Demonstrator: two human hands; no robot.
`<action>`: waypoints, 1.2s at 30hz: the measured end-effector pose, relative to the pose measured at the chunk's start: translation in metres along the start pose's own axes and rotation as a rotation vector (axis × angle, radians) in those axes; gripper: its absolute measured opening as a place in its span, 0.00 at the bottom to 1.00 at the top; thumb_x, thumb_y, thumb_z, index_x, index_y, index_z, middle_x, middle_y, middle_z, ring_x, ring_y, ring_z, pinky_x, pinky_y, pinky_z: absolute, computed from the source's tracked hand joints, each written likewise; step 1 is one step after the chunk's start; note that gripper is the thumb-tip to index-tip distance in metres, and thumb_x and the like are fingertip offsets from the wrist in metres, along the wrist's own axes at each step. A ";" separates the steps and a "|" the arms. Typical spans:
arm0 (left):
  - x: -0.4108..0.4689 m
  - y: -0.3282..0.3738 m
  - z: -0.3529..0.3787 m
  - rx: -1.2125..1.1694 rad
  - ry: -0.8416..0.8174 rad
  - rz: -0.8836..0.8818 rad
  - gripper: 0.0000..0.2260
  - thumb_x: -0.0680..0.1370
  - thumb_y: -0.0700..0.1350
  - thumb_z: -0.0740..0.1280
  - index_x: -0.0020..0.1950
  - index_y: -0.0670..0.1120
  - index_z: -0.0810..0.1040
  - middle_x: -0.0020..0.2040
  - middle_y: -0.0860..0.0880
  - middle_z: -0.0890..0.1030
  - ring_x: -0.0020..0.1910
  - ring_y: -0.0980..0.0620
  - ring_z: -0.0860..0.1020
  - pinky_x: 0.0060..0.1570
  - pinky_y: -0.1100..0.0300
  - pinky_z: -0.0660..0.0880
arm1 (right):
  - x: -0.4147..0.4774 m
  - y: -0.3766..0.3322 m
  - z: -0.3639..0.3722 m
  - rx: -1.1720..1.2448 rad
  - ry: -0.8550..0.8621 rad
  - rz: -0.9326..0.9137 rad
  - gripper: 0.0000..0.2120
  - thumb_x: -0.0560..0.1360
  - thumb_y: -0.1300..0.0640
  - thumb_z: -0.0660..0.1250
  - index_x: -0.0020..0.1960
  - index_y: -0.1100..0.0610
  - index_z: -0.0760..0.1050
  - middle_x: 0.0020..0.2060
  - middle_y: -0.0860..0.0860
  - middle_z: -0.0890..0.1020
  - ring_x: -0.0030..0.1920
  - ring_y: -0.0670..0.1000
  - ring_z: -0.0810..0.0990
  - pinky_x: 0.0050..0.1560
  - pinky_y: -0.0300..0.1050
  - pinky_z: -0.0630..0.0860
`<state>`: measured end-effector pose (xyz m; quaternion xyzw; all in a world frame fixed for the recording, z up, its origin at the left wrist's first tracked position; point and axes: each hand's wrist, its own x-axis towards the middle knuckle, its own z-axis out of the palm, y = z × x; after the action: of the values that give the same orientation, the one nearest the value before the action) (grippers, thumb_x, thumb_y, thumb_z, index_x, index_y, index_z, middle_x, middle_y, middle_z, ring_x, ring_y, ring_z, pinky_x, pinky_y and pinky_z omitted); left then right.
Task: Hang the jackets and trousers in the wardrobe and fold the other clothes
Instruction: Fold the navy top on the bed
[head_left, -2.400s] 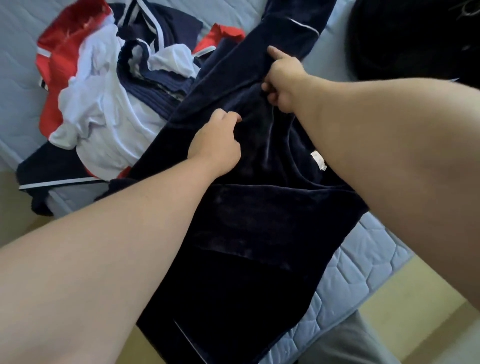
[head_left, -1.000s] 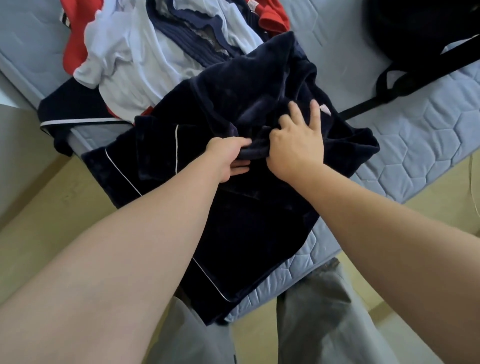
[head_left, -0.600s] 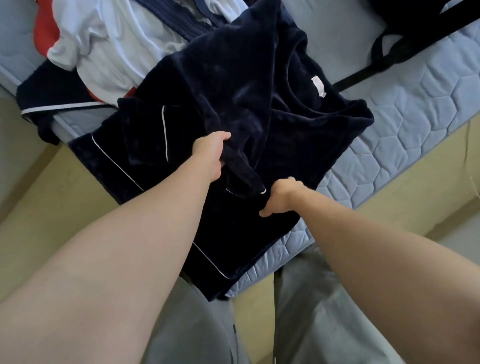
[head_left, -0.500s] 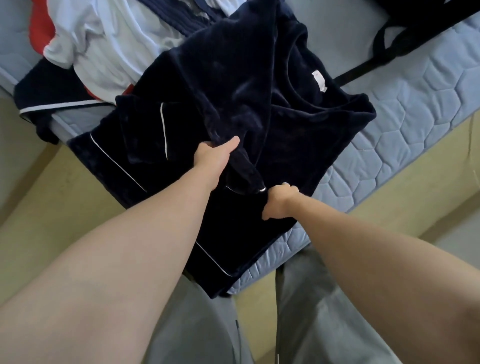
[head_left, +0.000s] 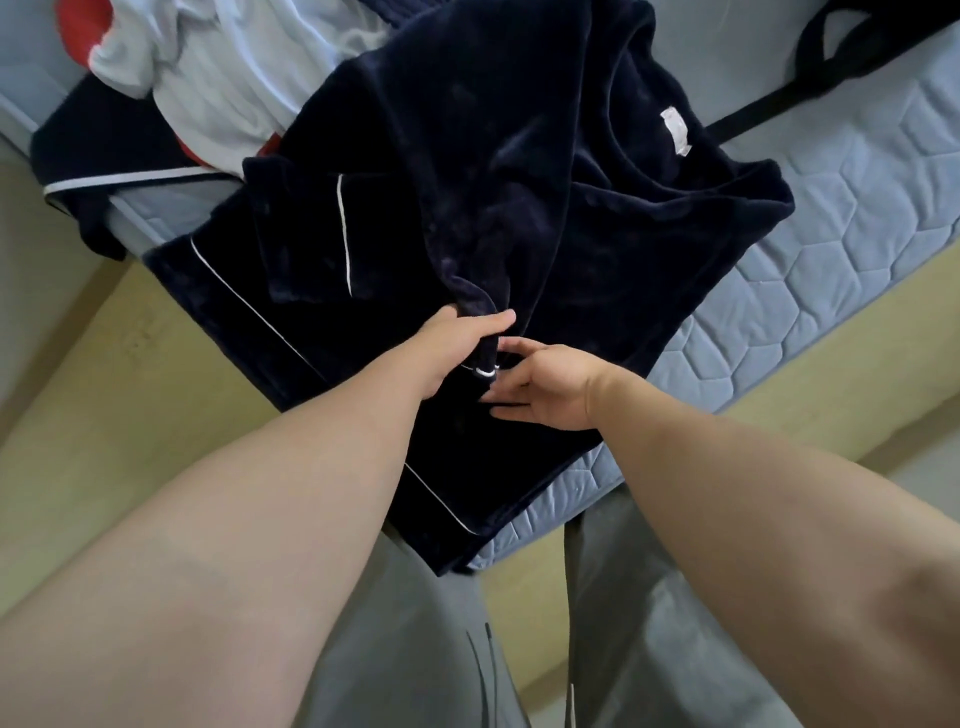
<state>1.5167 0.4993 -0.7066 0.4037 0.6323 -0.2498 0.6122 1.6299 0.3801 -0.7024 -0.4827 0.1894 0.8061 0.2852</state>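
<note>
One small white label (head_left: 675, 131) sat inside the neck of the top (head_left: 597, 249); any print on it was too blurred to read. The top was dark navy and plush like velvet, with thin white piping (head_left: 343, 234) along its edges. It lay spread on a pale blue mattress (head_left: 857, 218) quilted in hexagons, its hem hanging over the edge. The left hand (head_left: 454, 345) gripped a bunched sleeve (head_left: 470, 304), thumb and fingers curled round the cloth just above the cuff. The right hand (head_left: 545, 387) lay just beside it, fingers loosely straight, tips touching the fabric, holding nothing. A pile (head_left: 223, 78) of white, red and navy clothes lay behind, touching the top. A black strap (head_left: 753, 111) crossed the mattress.
</note>
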 end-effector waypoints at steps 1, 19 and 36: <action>0.001 0.000 0.001 -0.010 0.009 0.003 0.30 0.64 0.64 0.76 0.61 0.52 0.77 0.57 0.50 0.82 0.56 0.49 0.80 0.54 0.51 0.76 | 0.001 -0.001 0.000 0.002 -0.037 0.010 0.30 0.76 0.77 0.61 0.68 0.49 0.73 0.63 0.59 0.81 0.59 0.57 0.84 0.63 0.56 0.78; 0.011 -0.064 0.009 -0.042 -0.057 -0.136 0.15 0.72 0.42 0.76 0.57 0.48 0.79 0.54 0.46 0.85 0.48 0.49 0.85 0.46 0.52 0.83 | 0.001 0.015 -0.034 -0.368 0.654 -0.013 0.08 0.66 0.63 0.67 0.45 0.55 0.78 0.38 0.53 0.80 0.39 0.54 0.80 0.40 0.46 0.78; 0.013 0.012 -0.006 0.135 0.382 0.159 0.34 0.67 0.76 0.59 0.58 0.50 0.77 0.51 0.50 0.82 0.46 0.48 0.82 0.45 0.53 0.78 | 0.001 -0.044 -0.037 -0.973 0.984 -0.117 0.10 0.73 0.53 0.64 0.51 0.56 0.77 0.48 0.54 0.81 0.45 0.60 0.81 0.47 0.50 0.77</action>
<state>1.5242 0.5131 -0.7160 0.5326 0.6847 -0.1615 0.4707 1.6824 0.3924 -0.7213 -0.8745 -0.1124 0.4701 -0.0398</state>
